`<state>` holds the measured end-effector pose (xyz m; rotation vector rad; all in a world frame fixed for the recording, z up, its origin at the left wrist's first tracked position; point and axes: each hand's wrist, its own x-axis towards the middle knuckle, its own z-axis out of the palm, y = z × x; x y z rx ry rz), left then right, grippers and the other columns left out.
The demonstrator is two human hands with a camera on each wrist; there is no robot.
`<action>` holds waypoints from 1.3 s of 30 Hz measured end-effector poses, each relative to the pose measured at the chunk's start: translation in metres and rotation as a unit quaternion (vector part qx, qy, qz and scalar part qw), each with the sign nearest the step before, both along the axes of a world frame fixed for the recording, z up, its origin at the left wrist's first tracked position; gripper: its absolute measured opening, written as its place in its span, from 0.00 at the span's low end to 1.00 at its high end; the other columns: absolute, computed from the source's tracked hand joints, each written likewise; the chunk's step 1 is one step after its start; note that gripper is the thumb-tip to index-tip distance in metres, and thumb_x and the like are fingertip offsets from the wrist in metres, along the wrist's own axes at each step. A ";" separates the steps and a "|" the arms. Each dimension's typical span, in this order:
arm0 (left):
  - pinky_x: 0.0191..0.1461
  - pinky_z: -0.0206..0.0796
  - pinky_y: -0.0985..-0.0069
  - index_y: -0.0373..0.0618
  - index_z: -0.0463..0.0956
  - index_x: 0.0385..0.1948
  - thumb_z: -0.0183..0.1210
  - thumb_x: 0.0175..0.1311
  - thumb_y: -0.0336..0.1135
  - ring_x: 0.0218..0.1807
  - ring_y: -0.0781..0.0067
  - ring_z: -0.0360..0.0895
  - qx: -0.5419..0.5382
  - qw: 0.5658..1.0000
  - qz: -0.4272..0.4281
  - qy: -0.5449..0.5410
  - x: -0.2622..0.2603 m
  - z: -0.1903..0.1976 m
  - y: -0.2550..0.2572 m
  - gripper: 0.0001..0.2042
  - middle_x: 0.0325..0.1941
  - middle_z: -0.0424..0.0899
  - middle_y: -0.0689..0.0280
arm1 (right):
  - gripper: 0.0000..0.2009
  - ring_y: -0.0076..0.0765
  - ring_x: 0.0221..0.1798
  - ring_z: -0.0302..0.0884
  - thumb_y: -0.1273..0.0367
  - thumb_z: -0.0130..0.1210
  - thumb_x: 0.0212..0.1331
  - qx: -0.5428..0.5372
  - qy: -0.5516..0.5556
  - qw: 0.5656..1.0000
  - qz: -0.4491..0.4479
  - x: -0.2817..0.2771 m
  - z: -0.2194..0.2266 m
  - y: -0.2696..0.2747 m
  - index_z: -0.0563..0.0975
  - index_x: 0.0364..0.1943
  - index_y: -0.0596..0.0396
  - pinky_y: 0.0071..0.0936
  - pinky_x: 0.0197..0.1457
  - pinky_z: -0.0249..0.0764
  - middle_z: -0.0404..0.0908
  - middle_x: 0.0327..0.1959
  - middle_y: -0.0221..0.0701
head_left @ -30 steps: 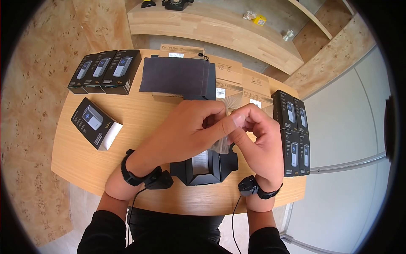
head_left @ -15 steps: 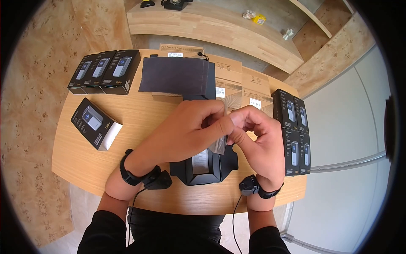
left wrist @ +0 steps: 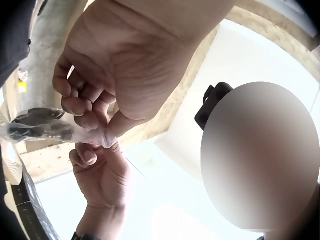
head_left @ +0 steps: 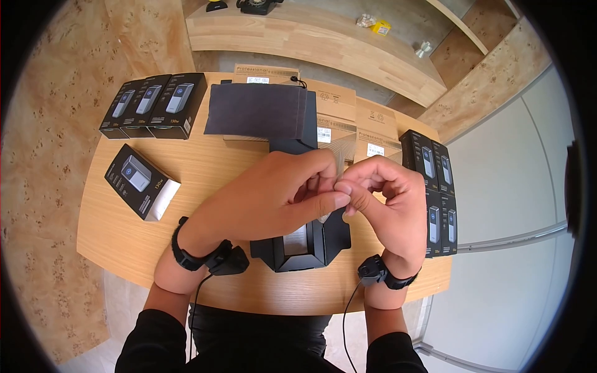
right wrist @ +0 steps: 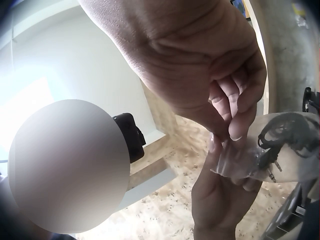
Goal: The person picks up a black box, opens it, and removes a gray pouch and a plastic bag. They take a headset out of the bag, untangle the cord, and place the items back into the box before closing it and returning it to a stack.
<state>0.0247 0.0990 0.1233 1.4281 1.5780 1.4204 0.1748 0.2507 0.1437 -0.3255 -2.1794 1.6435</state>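
Observation:
Over the middle of the table, my left hand point(head_left: 280, 193) and right hand point(head_left: 392, 205) meet fingertip to fingertip. Between thumb and fingers each pinches the edge of a clear plastic bag point(right wrist: 245, 162). A coiled black cable point(right wrist: 285, 135) with thin metal plug tips shows through the plastic in the right wrist view. In the left wrist view the bag point(left wrist: 75, 132) stretches away from the pinched end. Below the hands lies an opened black box point(head_left: 301, 262) with a white printed piece point(head_left: 295, 241) inside; my left hand partly covers it.
A dark grey pouch point(head_left: 255, 112) lies behind the hands, in front of brown cartons point(head_left: 376, 124). Black power bank boxes stand in groups at the back left point(head_left: 177, 102) and right point(head_left: 429, 161). Another black box point(head_left: 137, 180) lies on the table point(head_left: 124, 239) at left.
My right hand has shifted slightly to the right. The left thumb has come down beside the right thumb tip, and less of the bag shows below the hands.

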 end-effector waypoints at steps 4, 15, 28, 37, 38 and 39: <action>0.34 0.60 0.78 0.42 0.73 0.33 0.63 0.75 0.39 0.29 0.80 0.65 -0.025 1.000 -0.009 -0.015 -0.002 0.006 -0.003 0.13 0.26 0.74 0.71 | 0.02 0.13 0.28 0.77 0.77 0.67 0.65 0.016 0.006 1.000 -0.002 0.000 -0.003 0.003 0.85 0.38 0.59 0.15 0.34 0.70 0.86 0.29 0.24; 0.35 0.60 0.78 0.39 0.75 0.31 0.63 0.71 0.31 0.30 0.83 0.67 -0.008 0.999 0.026 -0.025 -0.005 0.004 -0.001 0.09 0.26 0.75 0.72 | 0.02 0.12 0.28 0.75 0.77 0.67 0.64 0.020 -0.002 1.000 -0.017 -0.003 -0.007 0.002 0.84 0.37 0.58 0.15 0.34 0.69 0.85 0.28 0.22; 0.27 0.56 0.78 0.42 0.71 0.23 0.65 0.58 0.25 0.22 0.82 0.64 0.035 0.987 0.138 0.081 0.006 -0.002 0.005 0.10 0.18 0.69 0.71 | 0.05 0.12 0.27 0.78 0.77 0.66 0.58 0.110 0.000 0.993 -0.048 -0.013 -0.013 -0.003 0.79 0.32 0.56 0.15 0.31 0.70 0.82 0.23 0.21; 0.26 0.56 0.75 0.43 0.70 0.22 0.66 0.55 0.24 0.19 0.75 0.64 0.079 0.968 0.171 0.168 0.005 -0.006 0.009 0.11 0.17 0.68 0.68 | 0.06 0.14 0.25 0.78 0.76 0.67 0.58 0.135 -0.010 0.988 -0.068 -0.015 -0.013 -0.005 0.79 0.30 0.55 0.16 0.31 0.71 0.81 0.21 0.22; 0.26 0.57 0.75 0.43 0.70 0.22 0.66 0.55 0.24 0.19 0.74 0.64 0.079 0.966 0.173 0.174 0.005 -0.006 0.009 0.11 0.17 0.68 0.67 | 0.06 0.14 0.25 0.78 0.76 0.67 0.58 0.135 -0.010 0.988 -0.069 -0.015 -0.013 -0.005 0.79 0.30 0.56 0.16 0.31 0.71 0.81 0.21 0.22; 0.26 0.57 0.74 0.43 0.70 0.22 0.66 0.55 0.25 0.19 0.74 0.65 0.079 0.965 0.176 0.179 0.005 -0.006 0.009 0.11 0.17 0.68 0.67 | 0.06 0.14 0.25 0.78 0.76 0.67 0.58 0.136 -0.010 0.988 -0.069 -0.015 -0.013 -0.004 0.79 0.30 0.56 0.17 0.31 0.71 0.81 0.21 0.22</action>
